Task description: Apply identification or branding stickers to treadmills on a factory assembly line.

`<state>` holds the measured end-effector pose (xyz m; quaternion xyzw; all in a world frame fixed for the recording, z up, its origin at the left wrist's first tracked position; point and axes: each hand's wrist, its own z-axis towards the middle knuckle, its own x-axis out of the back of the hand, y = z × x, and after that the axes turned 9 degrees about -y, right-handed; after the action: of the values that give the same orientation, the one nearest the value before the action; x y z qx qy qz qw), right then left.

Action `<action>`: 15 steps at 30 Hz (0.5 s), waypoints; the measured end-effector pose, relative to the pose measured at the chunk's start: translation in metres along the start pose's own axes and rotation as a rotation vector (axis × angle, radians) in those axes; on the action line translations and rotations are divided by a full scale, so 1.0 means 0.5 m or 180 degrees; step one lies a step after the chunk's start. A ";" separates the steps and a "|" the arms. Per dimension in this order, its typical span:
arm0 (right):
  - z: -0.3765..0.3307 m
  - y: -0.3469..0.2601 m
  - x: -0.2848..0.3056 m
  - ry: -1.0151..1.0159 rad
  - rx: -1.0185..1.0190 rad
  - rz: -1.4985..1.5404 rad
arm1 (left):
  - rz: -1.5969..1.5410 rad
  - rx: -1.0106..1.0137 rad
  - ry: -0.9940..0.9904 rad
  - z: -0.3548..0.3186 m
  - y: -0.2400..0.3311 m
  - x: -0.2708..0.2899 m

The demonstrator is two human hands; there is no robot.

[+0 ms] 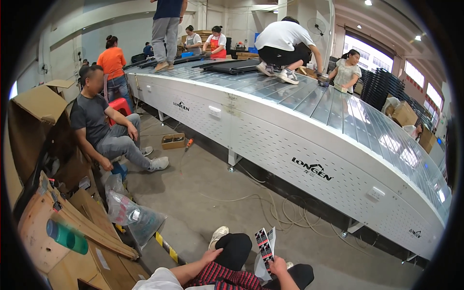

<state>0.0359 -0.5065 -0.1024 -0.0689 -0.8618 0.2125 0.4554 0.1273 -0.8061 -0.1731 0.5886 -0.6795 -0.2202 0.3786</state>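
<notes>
My right hand (278,266) is closed on a sheet of stickers (264,251) printed in black, white and red, with a pale backing curling beside it. The sheet stands upright above my right knee. My left hand (211,255) lies on my left knee, holding nothing that I can see. A red and dark striped cloth (217,275) covers my lap between the forearms.
A long white conveyor (270,145) runs across the room, with a person crouching (285,43) on it. Cables (275,208) lie on the floor. At left are a seated person (108,121), a plastic bag (130,212), cardboard, a green bottle (66,237) and a screwdriver (188,144).
</notes>
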 end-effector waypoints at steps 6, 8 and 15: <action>0.000 -0.005 -0.001 0.0129 -0.0015 0.0138 | 0.0424 -0.1255 0.0728 -0.131 0.185 -0.012; 0.003 -0.007 -0.002 0.0013 -0.0040 0.0102 | 0.1261 -0.2166 0.0982 -0.150 0.207 -0.023; 0.014 0.016 -0.023 -0.0206 0.0180 -0.0135 | 0.2683 -0.2582 0.1130 -0.178 0.236 -0.034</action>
<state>0.0363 -0.5052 -0.1179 -0.0309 -0.8710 0.2292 0.4334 0.1219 -0.7519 -0.0346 0.1057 -0.6425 -0.1912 0.7345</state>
